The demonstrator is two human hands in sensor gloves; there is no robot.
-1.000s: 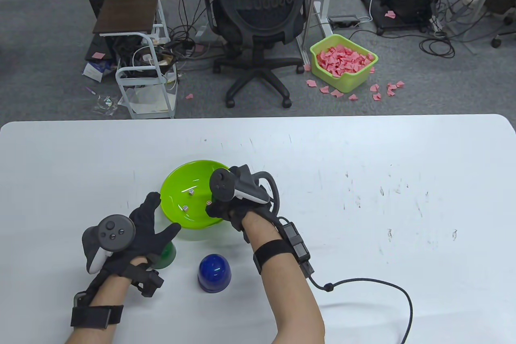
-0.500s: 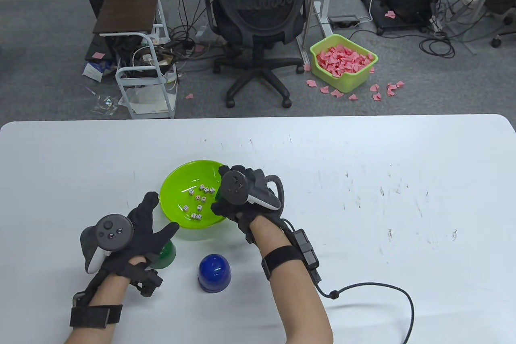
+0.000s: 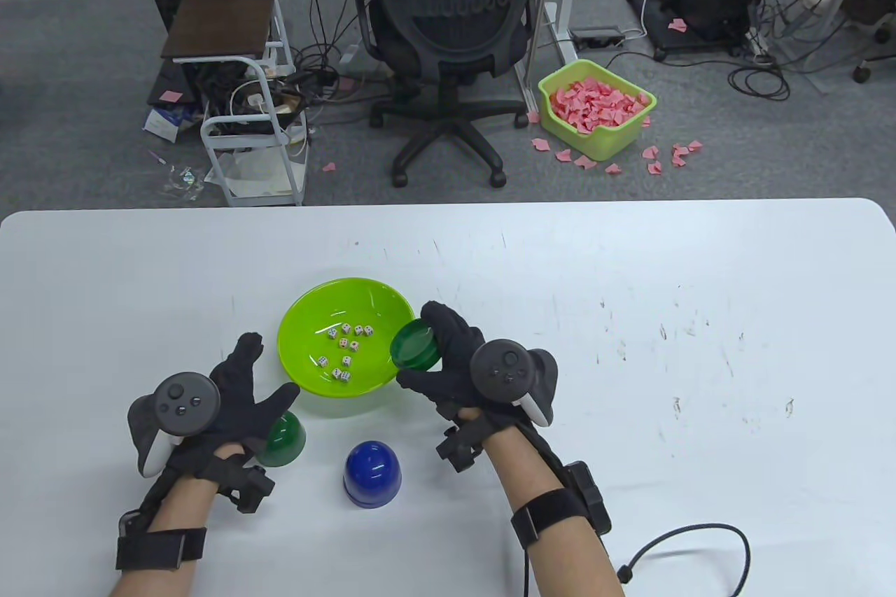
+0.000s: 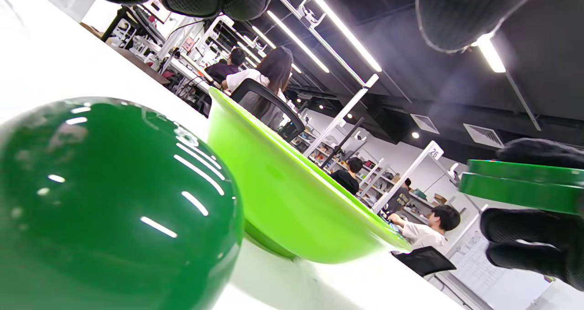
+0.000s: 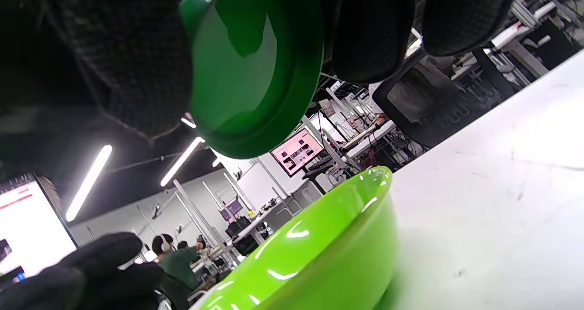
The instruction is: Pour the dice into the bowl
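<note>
A lime green bowl [image 3: 297,324] sits on the white table and holds several white dice [image 3: 346,352]. My right hand [image 3: 428,347] grips a round dark green cup base [image 3: 415,345] on edge at the bowl's right rim. The base also shows in the right wrist view [image 5: 251,73], held above the bowl's wall [image 5: 328,246], and in the left wrist view [image 4: 524,184]. My left hand [image 3: 269,373] is spread open, just left of the bowl and over a dark green dome cup [image 3: 285,439] that stands mouth-down. It holds nothing.
A blue dome cup [image 3: 372,474] stands mouth-down near the front edge, between my forearms. The right glove's cable [image 3: 700,541] loops on the table at the front right. An office chair [image 3: 448,30] stands beyond the table's far edge.
My right hand has drawn back right from over the bowl, turning the green base on edge. Several dice have landed in the bowl. My left hand has shifted slightly left.
</note>
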